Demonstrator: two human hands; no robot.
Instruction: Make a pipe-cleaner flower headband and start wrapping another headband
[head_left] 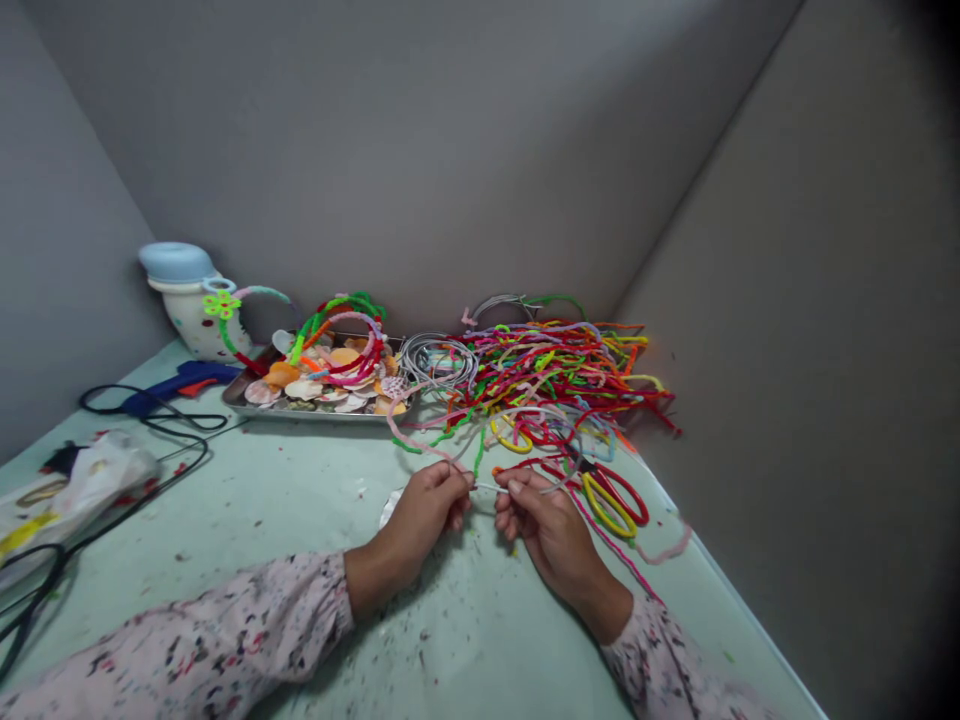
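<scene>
My left hand [424,515] pinches the end of a pale grey wire [490,488] together with a pink pipe cleaner [415,441], which curves up and away toward the tray. The fingers of my right hand [544,520] are closed on the same wire a short way to the right. A short stretch of the wire spans the gap between both hands. Beyond my right hand the wire seems to arc up over the table, where it blends with other strands. Scissors with red and yellow handles [609,505] lie just right of my right hand, blades partly covered.
A metal tray [322,415] of seashells and pipe-cleaner hoops stands at the back. Beside it are a coil of grey wire [439,362] and a pile of coloured pipe cleaners [555,365]. Left are a white container [199,310], a blue glue gun [180,383], its black cord and a plastic bag [105,475].
</scene>
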